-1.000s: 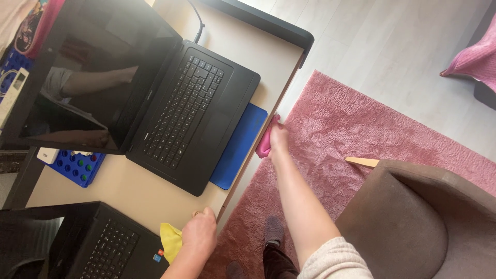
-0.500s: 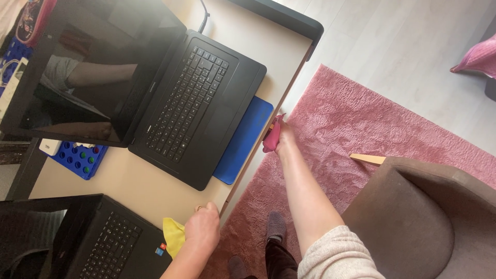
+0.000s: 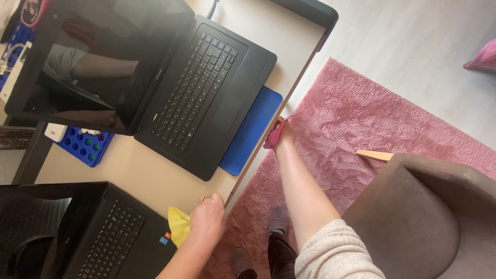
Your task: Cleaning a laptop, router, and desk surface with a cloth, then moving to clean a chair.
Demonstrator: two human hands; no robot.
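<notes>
My right hand grips a pink cloth and presses it against the front edge of the beige desk, beside the blue mat. My left hand rests on the desk's near edge, fingers curled on a yellow cloth that lies by the corner of the near black laptop. A larger open black laptop sits on the blue mat in the middle of the desk.
A blue tray with coloured pegs lies behind the big laptop. A pink rug covers the floor beside the desk. A brown upholstered chair stands at my right. My feet in socks rest on the rug.
My right hand with the pink cloth has stayed at about the same spot on the desk's edge while turning at the wrist. The left hand has stayed put on the yellow cloth. The view has drifted slightly.
</notes>
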